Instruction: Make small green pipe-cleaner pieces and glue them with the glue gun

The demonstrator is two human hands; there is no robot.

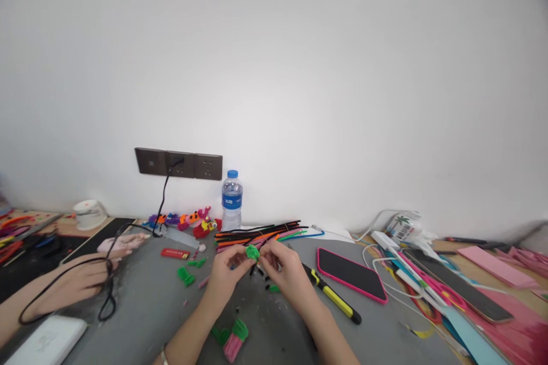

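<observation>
Between my two hands, above the middle of the grey mat [274, 339], is a small bunched piece of green pipe cleaner [252, 251]. My left hand [231, 267] pinches it from the left with thumb and forefinger. From the right, the fingertips of my right hand [281, 267] close on it too. Just behind lies a bundle of pipe cleaners [257, 235], mostly black, orange and pink. Nearer the front edge rests a pink and green pipe-cleaner piece [236, 342]. Loose green bits [186, 276] are scattered left of my left hand.
At the right are a yellow and black cutter [336, 300], a pink-edged phone [351, 274], white cables and pink-handled scissors [445, 292]. A water bottle [232, 199] stands by the wall. On the left, another person's hand [72, 291] lies near a black cable and white power bank [49, 342].
</observation>
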